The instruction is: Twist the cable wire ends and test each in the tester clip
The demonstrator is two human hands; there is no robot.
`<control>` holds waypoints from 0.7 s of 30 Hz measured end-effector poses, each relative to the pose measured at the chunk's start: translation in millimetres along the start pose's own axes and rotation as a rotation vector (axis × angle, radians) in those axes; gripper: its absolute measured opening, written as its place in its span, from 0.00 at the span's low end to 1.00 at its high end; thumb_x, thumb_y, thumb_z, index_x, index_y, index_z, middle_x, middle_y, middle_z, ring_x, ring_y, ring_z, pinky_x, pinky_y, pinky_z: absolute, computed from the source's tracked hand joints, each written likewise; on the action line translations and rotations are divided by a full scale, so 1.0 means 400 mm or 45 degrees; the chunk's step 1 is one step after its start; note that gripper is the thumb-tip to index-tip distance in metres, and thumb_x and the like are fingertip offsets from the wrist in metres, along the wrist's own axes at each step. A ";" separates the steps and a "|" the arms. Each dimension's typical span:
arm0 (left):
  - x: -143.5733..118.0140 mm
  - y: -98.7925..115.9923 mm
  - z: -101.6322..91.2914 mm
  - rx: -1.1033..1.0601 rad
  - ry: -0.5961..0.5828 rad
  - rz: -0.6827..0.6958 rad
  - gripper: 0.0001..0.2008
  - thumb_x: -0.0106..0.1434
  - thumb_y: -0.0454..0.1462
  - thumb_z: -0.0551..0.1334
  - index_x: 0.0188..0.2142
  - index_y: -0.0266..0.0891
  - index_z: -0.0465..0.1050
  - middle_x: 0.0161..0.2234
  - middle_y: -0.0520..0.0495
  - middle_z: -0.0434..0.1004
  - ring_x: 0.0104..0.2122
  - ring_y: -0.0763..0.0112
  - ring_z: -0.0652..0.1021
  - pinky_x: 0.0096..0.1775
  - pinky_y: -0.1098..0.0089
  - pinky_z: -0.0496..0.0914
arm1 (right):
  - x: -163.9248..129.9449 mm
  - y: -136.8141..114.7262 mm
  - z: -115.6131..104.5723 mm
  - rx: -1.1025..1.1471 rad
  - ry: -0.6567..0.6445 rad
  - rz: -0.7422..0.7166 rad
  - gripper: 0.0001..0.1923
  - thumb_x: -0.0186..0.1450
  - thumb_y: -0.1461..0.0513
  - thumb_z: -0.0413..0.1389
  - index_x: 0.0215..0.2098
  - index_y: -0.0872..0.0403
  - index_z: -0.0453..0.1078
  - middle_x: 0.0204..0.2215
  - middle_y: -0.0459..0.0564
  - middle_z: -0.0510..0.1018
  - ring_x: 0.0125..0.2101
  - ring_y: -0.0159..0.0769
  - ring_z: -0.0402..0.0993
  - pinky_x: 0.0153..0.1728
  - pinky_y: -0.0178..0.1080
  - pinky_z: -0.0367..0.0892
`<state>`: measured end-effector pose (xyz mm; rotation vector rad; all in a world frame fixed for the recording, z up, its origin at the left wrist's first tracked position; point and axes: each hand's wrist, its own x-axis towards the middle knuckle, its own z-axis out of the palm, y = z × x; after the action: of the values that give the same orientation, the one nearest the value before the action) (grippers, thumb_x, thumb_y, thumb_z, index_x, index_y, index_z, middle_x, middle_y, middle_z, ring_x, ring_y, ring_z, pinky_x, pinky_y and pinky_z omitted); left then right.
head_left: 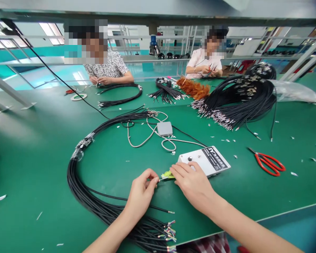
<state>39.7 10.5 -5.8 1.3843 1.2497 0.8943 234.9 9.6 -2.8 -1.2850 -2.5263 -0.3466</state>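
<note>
Two hands at one white box [204, 160], left hand [140, 191] pinching one wire tip [160, 179], right hand [192, 181] flat open.

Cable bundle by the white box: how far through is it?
Cannot tell what is done: no finished pile is distinguishable. In hand: left hand pinches a wire end into the yellow-green connector steadied by right hand beside the white box. Left: the cable bundle lies looped, ends loose.
</note>
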 end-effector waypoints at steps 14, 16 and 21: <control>0.027 -0.012 0.013 0.126 0.018 -0.012 0.09 0.62 0.40 0.56 0.27 0.39 0.65 0.22 0.57 0.62 0.20 0.76 0.62 0.22 0.76 0.56 | 0.053 0.018 0.001 0.010 -0.126 0.068 0.08 0.61 0.69 0.61 0.26 0.53 0.71 0.25 0.44 0.75 0.32 0.36 0.68 0.40 0.43 0.51; 0.030 -0.013 0.015 0.147 0.022 -0.002 0.08 0.62 0.40 0.56 0.27 0.39 0.65 0.22 0.56 0.62 0.20 0.76 0.63 0.23 0.76 0.56 | 0.055 0.018 -0.001 0.014 -0.129 0.069 0.08 0.60 0.69 0.61 0.26 0.53 0.71 0.25 0.44 0.75 0.32 0.36 0.68 0.40 0.43 0.50; 0.038 -0.016 0.022 0.188 0.038 0.025 0.08 0.62 0.39 0.56 0.26 0.40 0.65 0.22 0.57 0.63 0.21 0.75 0.64 0.24 0.75 0.57 | 0.056 0.018 -0.004 0.022 -0.136 0.077 0.07 0.60 0.69 0.61 0.26 0.53 0.71 0.25 0.44 0.75 0.32 0.37 0.69 0.41 0.44 0.50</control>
<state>49.5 23.1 -15.2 1.5061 1.3492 0.8531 228.3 29.9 7.3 -1.4049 -2.5651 -0.2483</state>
